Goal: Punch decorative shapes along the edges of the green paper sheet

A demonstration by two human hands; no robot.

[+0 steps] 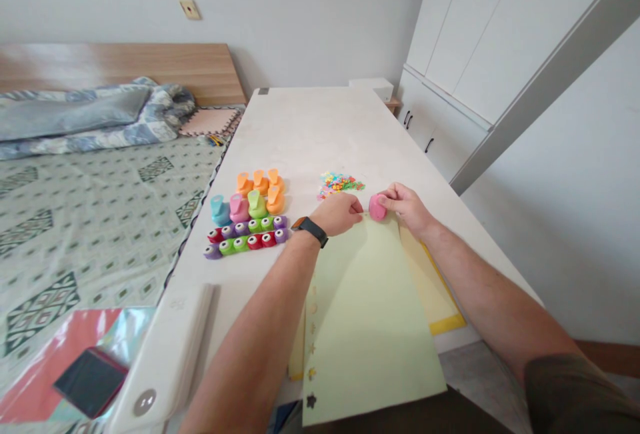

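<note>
A pale green sheet of paper lies lengthwise before me, its near end reaching over the table edge. Small shapes, among them flowers and stars, are punched along its left side. At the far edge of the sheet, my left hand pinches the paper with closed fingers, a dark watch on its wrist. My right hand grips a pink craft punch at that same edge, just right of my left fingers. Whether the punch's slot encloses the paper is hidden. Beyond my hands sits a pile of colourful paper cutouts.
Rows of larger craft punches and small punches stand to the left on the white table. A white laminator-like device lies nearer. Under the sheet is a yellow-edged board. A bed adjoins on the left.
</note>
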